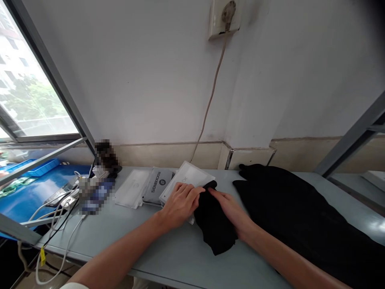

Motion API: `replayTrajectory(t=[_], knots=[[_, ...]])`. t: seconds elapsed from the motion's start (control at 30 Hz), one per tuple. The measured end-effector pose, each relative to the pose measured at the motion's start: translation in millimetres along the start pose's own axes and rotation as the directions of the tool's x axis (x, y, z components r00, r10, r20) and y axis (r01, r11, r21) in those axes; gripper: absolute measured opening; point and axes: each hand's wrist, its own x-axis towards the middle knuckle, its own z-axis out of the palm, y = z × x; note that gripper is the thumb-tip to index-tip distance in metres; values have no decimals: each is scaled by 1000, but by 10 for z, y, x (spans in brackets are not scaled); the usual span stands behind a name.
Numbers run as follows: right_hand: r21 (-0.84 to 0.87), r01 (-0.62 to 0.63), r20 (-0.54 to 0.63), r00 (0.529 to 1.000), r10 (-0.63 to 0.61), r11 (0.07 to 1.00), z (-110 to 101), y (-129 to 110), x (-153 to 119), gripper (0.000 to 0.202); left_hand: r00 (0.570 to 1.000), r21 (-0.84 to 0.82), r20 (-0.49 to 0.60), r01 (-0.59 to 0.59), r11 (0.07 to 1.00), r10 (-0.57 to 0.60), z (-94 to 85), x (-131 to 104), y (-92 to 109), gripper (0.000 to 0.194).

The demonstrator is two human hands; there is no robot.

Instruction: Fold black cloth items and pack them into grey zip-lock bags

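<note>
A piece of black fabric (215, 224) hangs between my two hands over the table, its upper edge bunched and its lower end loose. My left hand (182, 202) is closed, pinching the fabric's upper left edge between thumb and fingers. My right hand (230, 210) grips the upper right side, with part of its fingers hidden behind the fabric. Just beyond my left hand lies a frosted plastic bag (189, 176) with printing on it. Beside it sits a grey packet (159, 185) marked ROCKBROS. More frosted bags (132, 190) lie further left.
On the right, a large spread of black fabric (288, 204) covers much of the grey table (120, 241). White cables (67, 241) trail over its left edge. A cord hangs from the wall socket (224, 20). Metal frame posts (355, 132) stand at both sides.
</note>
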Motion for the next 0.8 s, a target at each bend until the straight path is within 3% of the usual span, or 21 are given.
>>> replayTrajectory(t=[0.17, 0.37, 0.57, 0.7, 0.8], knots=[[-68, 71, -73, 994, -76, 995, -16, 48, 36, 16, 998, -48, -27, -57, 997, 56, 60, -25, 86, 21], [10, 141, -39, 989, -141, 990, -15, 54, 27, 27, 999, -115, -25, -25, 993, 22, 88, -49, 99, 21], [-191, 188, 191, 970, -152, 963, -24, 97, 59, 32, 999, -170, 33, 6, 985, 0, 40, -41, 124, 22], [-70, 229, 53, 973, -226, 971, -39, 99, 84, 34, 995, -173, 81, -49, 984, 64, 38, -44, 130, 24], [-28, 240, 7, 971, -240, 970, -55, 100, 96, 36, 993, -238, 119, 21, 971, 7, 38, -51, 130, 24]])
